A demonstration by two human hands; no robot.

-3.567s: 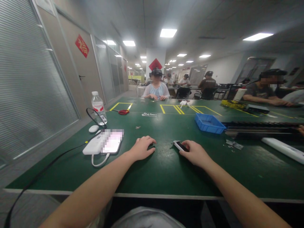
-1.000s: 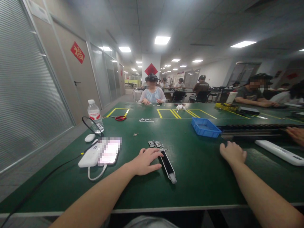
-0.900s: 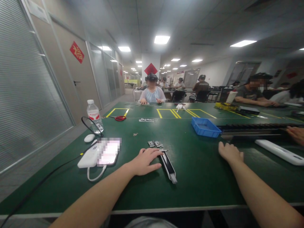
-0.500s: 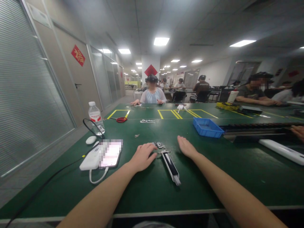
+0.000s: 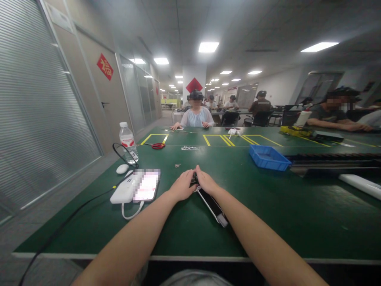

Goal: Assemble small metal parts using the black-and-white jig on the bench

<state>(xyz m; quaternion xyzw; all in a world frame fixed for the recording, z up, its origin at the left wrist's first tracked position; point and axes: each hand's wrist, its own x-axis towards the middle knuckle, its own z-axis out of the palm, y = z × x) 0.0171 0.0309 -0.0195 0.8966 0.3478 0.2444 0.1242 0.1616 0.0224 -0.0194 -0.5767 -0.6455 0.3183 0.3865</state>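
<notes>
A dark green surface [image 5: 268, 206] marked with yellow tape spans a bright workroom with glass partitions on the left, and other people sit at its far side. A narrow black strip [image 5: 212, 204] lies mid-surface, its long axis running from the hands toward the near edge and slightly right, silver end pointing at the person. The left hand [image 5: 182, 186] and right hand [image 5: 206, 183] meet over its far end, fingers bunched together; whether they pinch it cannot be told.

One black strip [image 5: 212, 203], one bottle [image 5: 128, 142], one blue tray [image 5: 269, 163], one scissors [image 5: 157, 145] (red-handled)
</notes>
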